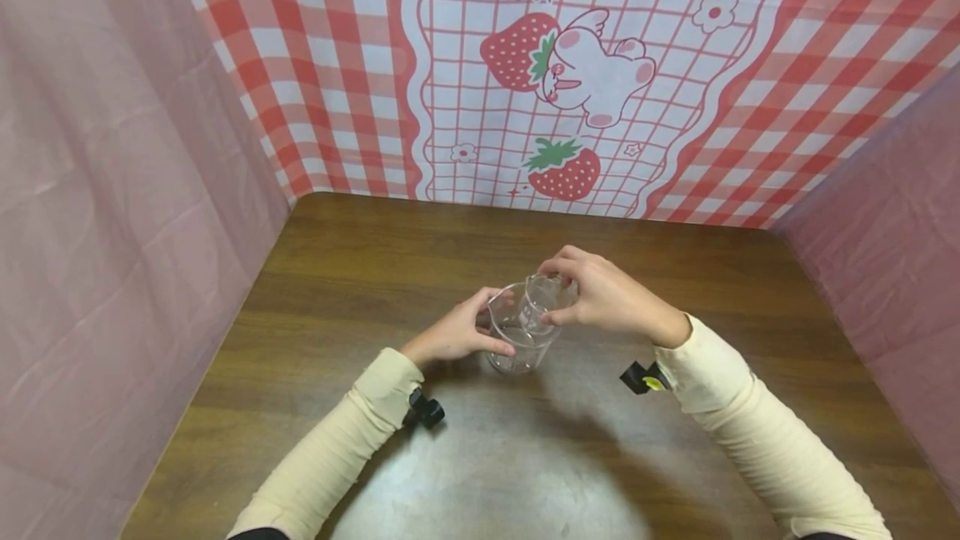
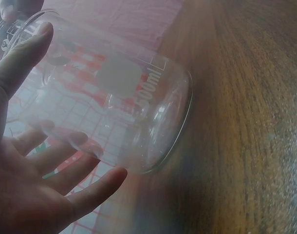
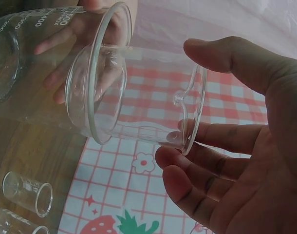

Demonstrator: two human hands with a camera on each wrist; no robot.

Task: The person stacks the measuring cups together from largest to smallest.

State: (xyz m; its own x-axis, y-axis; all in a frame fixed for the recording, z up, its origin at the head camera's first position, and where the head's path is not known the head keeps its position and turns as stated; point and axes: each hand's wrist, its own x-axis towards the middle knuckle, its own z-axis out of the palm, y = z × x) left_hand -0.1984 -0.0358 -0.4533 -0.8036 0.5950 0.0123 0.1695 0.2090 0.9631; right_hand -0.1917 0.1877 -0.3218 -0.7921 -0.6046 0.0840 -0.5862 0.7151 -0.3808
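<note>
A large clear glass beaker [image 1: 516, 357] marked 500 ml stands on the wooden table. My left hand [image 1: 457, 335] holds it around the side, with the thumb near the rim and the fingers spread along the far wall in the left wrist view. In my right hand [image 1: 606, 297] is a smaller glass beaker [image 3: 148, 92], pinched at its rim between thumb and fingers. The smaller beaker's base is inside the large beaker's mouth, its rim above. Whether it touches the large beaker's wall, I cannot tell.
Two small glass beakers [image 3: 27, 194] stand on the table in the right wrist view; they cannot be made out in the head view. A checkered strawberry cloth [image 1: 360, 82] hangs behind the table, with pink curtains [image 1: 135, 215] at both sides.
</note>
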